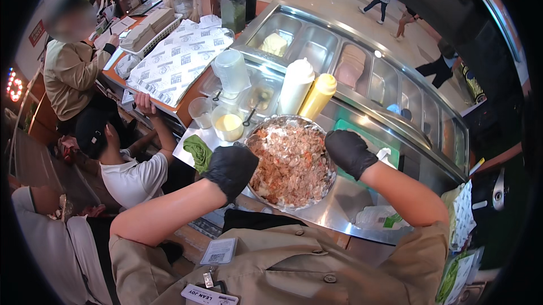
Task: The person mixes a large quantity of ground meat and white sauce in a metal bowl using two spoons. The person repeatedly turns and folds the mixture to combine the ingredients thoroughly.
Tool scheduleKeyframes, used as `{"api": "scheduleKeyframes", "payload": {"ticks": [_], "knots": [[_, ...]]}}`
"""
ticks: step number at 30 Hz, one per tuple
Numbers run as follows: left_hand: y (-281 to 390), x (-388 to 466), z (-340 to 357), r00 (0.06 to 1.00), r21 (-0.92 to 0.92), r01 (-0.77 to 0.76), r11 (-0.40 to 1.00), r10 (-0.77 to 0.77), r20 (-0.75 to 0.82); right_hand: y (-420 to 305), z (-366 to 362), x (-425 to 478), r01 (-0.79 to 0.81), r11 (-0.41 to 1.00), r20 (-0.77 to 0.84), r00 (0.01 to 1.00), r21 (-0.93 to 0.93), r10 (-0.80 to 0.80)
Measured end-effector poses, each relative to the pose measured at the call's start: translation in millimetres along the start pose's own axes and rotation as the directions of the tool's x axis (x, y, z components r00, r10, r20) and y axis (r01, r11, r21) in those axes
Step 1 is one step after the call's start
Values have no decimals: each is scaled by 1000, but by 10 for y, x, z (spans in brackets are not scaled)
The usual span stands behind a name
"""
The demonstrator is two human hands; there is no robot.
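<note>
A round metal bowl (336,178) sits at the front of the steel counter, filled with a chunky brown and reddish mixture (292,161) streaked with white. My left hand (231,169), in a black glove, is closed at the bowl's left rim. At the upper right rim, my right hand (350,152) is closed too, also gloved in black. The fingers of both hands are mostly hidden from above. Just beyond the bowl stand a white squeeze bottle (295,86) and a yellow one (319,96). A crumpled green cloth (197,152) lies left of my left hand.
Past the bottles runs a refrigerated counter with metal pans (316,52). A green cutting board (345,125) lies beyond my right hand. Plastic tubs (229,127) and printed wrapping paper (178,59) are at the left. One co-worker (135,173) crouches close by; another (70,80) stands farther back.
</note>
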State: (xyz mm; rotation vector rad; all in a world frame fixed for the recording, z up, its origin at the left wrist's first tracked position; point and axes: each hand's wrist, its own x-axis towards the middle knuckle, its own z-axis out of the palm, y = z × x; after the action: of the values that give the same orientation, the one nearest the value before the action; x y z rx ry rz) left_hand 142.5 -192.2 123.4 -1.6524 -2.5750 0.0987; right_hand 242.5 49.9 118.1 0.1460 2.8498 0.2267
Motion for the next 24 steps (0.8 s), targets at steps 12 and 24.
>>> {"api": "scheduleKeyframes", "payload": {"ticks": [12, 24], "knots": [[-208, 459, 649, 977, -220, 55, 974, -7, 212, 186, 53, 546, 226, 960, 257, 930, 165, -264], [-343, 666, 1018, 961, -286, 93, 954, -11, 276, 603, 504, 833, 153, 816, 124, 957, 558, -264]]}}
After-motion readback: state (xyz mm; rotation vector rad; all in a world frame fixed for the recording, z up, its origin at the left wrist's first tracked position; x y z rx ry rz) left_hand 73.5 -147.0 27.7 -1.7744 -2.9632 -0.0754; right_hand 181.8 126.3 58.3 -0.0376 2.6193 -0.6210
